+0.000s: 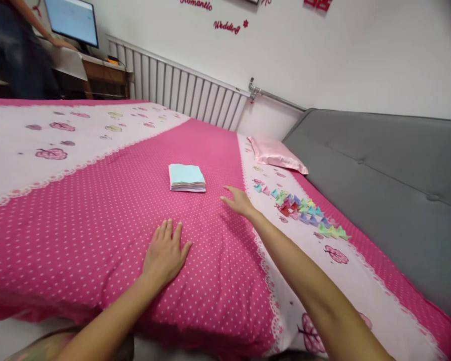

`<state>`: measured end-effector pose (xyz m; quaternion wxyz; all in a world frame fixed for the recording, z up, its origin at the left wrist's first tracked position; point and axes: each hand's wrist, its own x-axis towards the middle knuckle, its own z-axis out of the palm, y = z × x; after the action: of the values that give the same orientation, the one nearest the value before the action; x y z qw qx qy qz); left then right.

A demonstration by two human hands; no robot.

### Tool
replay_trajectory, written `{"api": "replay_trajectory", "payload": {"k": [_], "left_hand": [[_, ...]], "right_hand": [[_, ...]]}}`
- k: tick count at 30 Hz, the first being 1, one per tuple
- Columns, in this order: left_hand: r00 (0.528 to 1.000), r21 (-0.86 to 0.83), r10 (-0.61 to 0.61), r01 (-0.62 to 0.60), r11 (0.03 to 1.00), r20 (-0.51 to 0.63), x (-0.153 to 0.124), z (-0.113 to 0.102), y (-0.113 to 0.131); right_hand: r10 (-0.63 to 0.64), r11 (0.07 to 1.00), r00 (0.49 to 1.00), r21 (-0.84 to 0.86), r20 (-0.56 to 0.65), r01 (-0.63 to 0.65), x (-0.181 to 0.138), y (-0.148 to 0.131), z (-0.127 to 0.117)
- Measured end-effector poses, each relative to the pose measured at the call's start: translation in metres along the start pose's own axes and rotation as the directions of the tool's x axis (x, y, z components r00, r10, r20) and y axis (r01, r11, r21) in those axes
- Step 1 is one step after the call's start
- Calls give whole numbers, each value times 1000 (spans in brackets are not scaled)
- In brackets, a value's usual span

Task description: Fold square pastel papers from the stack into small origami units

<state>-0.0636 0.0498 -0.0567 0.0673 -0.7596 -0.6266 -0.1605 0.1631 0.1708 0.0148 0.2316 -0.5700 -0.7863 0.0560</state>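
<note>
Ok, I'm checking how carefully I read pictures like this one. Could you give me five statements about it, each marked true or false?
1. The left hand rests on the pink dotted bedspread. True.
2. The right hand is holding nothing. True.
3. The square paper stack has a red sheet on top. False: its top sheet is light blue.
4. Small folded paper pieces lie to the right of the stack. True.
5. Those folded pieces are all one colour. False: they are mixed, with green, blue, purple and red among them.
</note>
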Motion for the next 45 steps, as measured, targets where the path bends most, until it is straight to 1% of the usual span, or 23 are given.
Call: {"api": "replay_trajectory", "payload": {"k": [4,8,12,18,24,30,38,45], "left_hand": [[1000,17,12,-12,1000,-6,-6,9,1],[1000,-1,11,-11,1000,-15,-7,10,1],[1000,-46,-2,2,999,1,-7,12,-2],[1000,-73,-8,10,997,18,-8,17,-5],[1000,-82,-7,8,997,17,-9,18,-5],[1000,-102,-8,9,995,14,-8,17,-5],[1000,-121,-16,16,992,4,-9,16,-5],[1000,-107,-2,2,994,-2,-10,16,-5]], "right_hand": [[-36,999,999,16,-5,36,39,-35,37],[-26,999,1000,18,-17,27,73,-57,68],[-26,1000,1000,3,-8,26,97,-67,90],[-29,999,999,-26,40,30,118,-67,112],[-56,998,997,-29,59,58,124,-65,118],[-82,996,996,-29,39,83,125,-63,119],[-59,998,998,25,38,58,126,-60,122],[-11,997,999,71,46,8,131,-57,124]]}}
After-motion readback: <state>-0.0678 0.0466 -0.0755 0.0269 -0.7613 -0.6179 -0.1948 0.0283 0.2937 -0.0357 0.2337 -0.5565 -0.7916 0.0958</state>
